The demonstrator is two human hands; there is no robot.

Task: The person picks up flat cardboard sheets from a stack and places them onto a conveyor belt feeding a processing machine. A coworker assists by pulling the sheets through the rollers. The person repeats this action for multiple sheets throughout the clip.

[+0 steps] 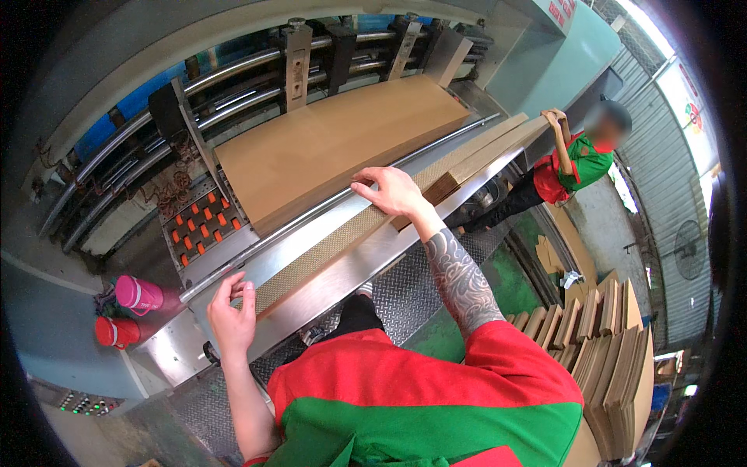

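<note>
A long stack of brown corrugated cardboard (323,253) lies on the bright metal table (292,223), its fluted edges facing up. At the stack's left end is my left hand (232,317), fingers slightly bent and thumb apart, gripping nothing. My right hand (393,192) reaches over the stack farther along, palm down and fingers loosely stretched; whether it touches the cardboard I cannot tell. Beyond it, more cardboard bundles (482,156) continue along the table. Behind the metal bar (319,208), a wide pile of flat cardboard sheets (334,140) sits in the machine.
A co-worker (580,159) stands at the table's far right end, hands on the cardboard there. Machine rails (241,62) run along the back. Orange rollers (204,226), pink (138,294) and red (117,332) containers stand left. Cardboard bundles (615,373) are stacked at right.
</note>
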